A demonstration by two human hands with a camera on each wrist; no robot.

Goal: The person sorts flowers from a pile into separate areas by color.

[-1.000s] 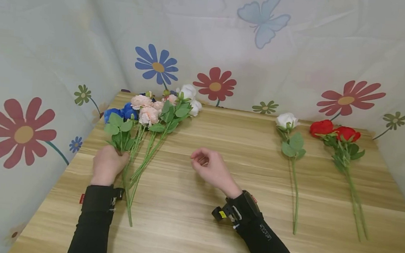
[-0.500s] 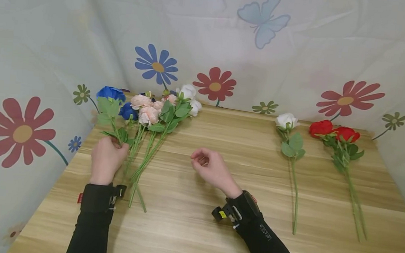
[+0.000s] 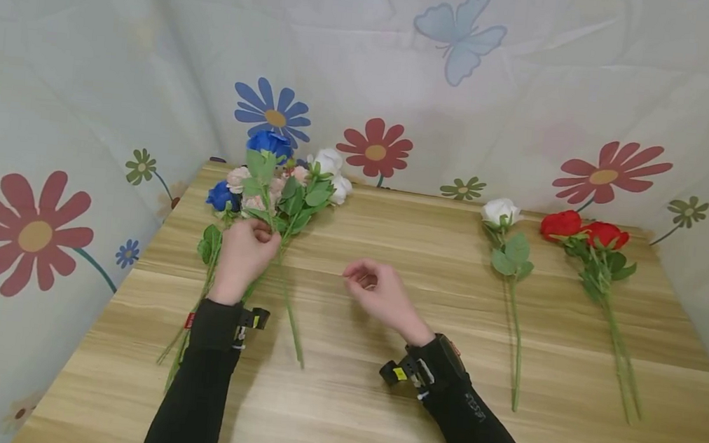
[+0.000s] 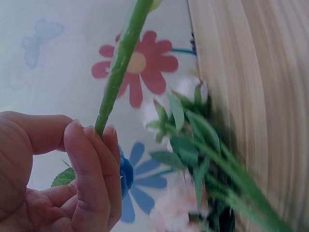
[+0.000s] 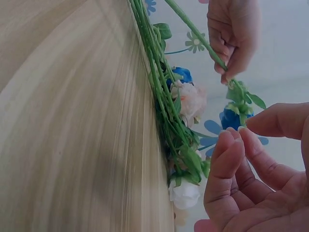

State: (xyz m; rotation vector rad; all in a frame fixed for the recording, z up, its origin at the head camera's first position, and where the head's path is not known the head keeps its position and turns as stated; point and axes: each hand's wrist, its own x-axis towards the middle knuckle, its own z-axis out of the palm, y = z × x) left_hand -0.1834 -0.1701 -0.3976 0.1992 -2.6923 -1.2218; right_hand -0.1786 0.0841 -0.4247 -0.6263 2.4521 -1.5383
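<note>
Now pinching blue rose [image 3: 270, 144] in left hand [image 3: 246, 251], swung rightward, so separate from other blue rose [image 3: 221, 197], with right hand [image 3: 386, 296] empty.

I have one blue rose [image 3: 262, 164] in view: full ruffled bloom, green leaves below, long slim green stem [image 3: 292, 318]. Stem pinched between thumb and fingertips of left hand [image 3: 246, 251], just under leaves. Bloom raised off table [image 3: 414, 410], pointing toward back; leaves cover part of pale-pink blooms [image 3: 238, 179] on my head feed. Bare lower stem slants nearer and rightward; I cannot tell whether tip touches wood.
</note>
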